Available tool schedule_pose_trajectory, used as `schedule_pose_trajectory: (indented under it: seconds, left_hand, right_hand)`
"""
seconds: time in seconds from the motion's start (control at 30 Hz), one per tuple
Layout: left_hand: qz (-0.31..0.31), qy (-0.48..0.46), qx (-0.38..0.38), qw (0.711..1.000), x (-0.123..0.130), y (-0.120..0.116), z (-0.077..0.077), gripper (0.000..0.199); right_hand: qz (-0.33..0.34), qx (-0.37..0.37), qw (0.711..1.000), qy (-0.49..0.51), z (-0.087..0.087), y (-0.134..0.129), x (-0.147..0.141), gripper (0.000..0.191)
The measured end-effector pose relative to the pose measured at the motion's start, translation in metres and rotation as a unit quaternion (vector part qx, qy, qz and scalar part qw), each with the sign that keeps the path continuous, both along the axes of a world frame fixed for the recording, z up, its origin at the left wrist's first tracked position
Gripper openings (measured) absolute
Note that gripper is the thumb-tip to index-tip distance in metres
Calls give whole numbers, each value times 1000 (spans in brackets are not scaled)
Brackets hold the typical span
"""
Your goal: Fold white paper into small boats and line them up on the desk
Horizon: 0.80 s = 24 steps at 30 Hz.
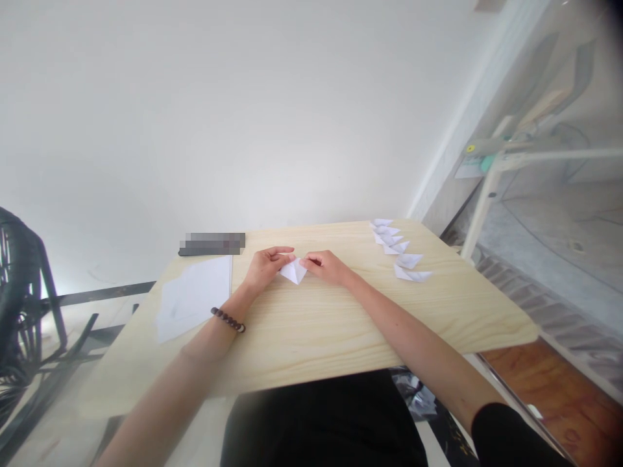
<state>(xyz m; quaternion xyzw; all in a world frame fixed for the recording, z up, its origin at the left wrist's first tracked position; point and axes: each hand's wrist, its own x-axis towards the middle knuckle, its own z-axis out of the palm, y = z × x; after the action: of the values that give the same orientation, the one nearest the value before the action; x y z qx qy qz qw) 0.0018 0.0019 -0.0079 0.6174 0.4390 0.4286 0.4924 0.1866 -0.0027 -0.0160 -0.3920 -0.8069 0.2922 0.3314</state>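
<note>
A small white folded paper (294, 272) is held over the middle of the wooden table, its lower end coming to a point. My left hand (265, 267) pinches its left side between thumb and fingers, with one finger stretched out above. On the other side, my right hand (327, 266) grips the paper's right corner with thumb and bent fingers. Several finished-looking white folded paper shapes (388, 237) stand in a row at the back right. Two more folded papers (411, 275) lie nearer to me, at the right of my right hand.
White paper sheets (197, 295) lie on the left of the table (321, 350). Behind them, a dark flat object (211, 245), partly blurred out, sits at the back edge. A white wall rises behind. At the right stands a white metal frame (487, 194); a black chair-like object (24, 292) is at the left.
</note>
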Motion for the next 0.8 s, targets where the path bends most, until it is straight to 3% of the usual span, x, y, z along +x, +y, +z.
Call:
schedule_pose_trajectory:
  seconds: [0.33, 0.8]
  left_hand:
    - [-88, -12, -60, 994, -1, -2, 3, 35]
    - [-66, -12, -60, 996, 0, -1, 2, 39]
  right_hand:
    - [-29, 31, 999, 2, -2, 3, 6, 36]
    - [-41, 22, 999, 19, -1, 1, 3, 36]
